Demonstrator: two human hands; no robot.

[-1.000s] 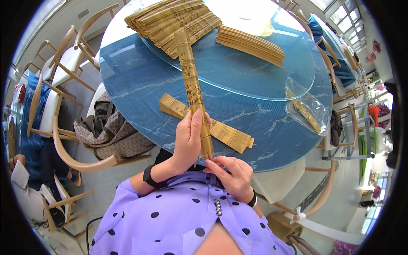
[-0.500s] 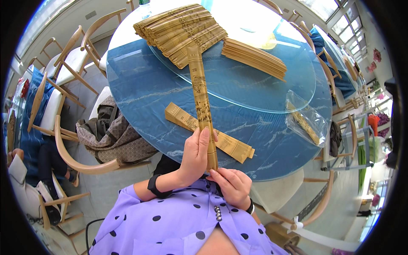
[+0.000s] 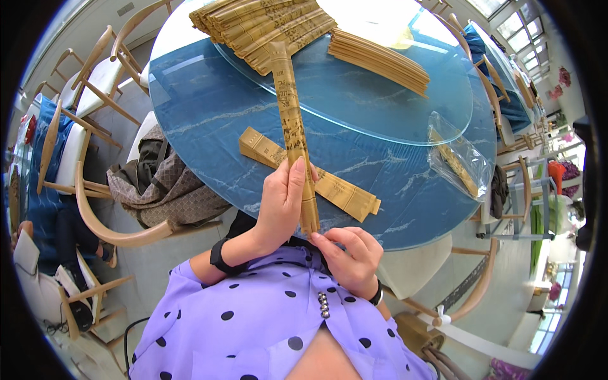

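A long, narrow gold paper sleeve (image 3: 288,104) with dark printing stands out in front of me, its far end over the glass turntable. My left hand (image 3: 282,193) is closed around its lower part, thumb along the top. At the near end of the sleeve, my right hand (image 3: 348,256) pinches the edge between thumb and fingertips. Just beyond my hands lies a small stack of flat gold sleeves (image 3: 345,193) on the blue table, partly hidden by the held one. Farther off, a large fanned pile of gold sleeves (image 3: 253,31) rests on the turntable.
The round blue marbled table (image 3: 196,126) carries a glass turntable (image 3: 392,133). A bundle of thin tan strips (image 3: 380,60) lies on the glass. Near the right edge sits a see-through plastic bag (image 3: 457,158) with a gold packet inside. A patterned bag (image 3: 161,183) occupies the left chair.
The view has shifted, so the table sits higher in the picture. My right fingers have loosened and spread slightly at the sleeve's near end. The left hand keeps its grip.
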